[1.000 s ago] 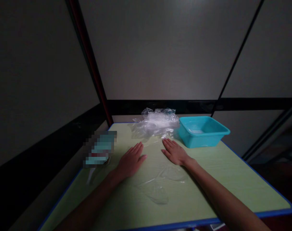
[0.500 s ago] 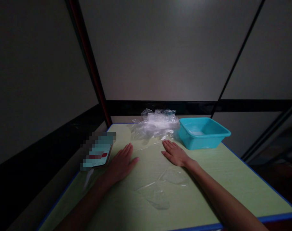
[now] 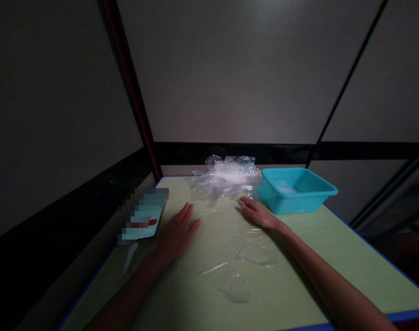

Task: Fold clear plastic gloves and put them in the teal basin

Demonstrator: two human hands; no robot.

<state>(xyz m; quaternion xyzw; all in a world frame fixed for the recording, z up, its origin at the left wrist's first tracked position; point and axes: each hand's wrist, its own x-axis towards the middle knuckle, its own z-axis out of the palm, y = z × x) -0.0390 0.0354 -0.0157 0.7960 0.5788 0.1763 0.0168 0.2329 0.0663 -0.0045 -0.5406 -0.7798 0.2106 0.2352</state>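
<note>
A thin, clear plastic bag (image 3: 226, 264) lies spread on the table between my hands, its handle loops toward me. My left hand (image 3: 177, 233) rests flat on the bag's left side, fingers stretched out and thumb apart. On the far right, my right hand (image 3: 259, 215) is turned on its side, thumb and fingers closed at the bag's upper corner. A bit of film shows at those fingertips, and wrinkles run beside the wrist. Just beyond is a crumpled heap of clear plastic bags (image 3: 226, 177).
A turquoise plastic basin (image 3: 295, 202) stands right of my right hand. At the left edge are a blurred-out phone-like device (image 3: 147, 216) and a small whitish strip (image 3: 129, 258). The pale green table (image 3: 361, 276) has a blue edge; grey panels (image 3: 237, 78) rise behind it.
My right hand has turned from lying flat onto its side, its fingers closing at the bag's corner. Wrinkles have appeared in the film near it. My left hand stays flat.
</note>
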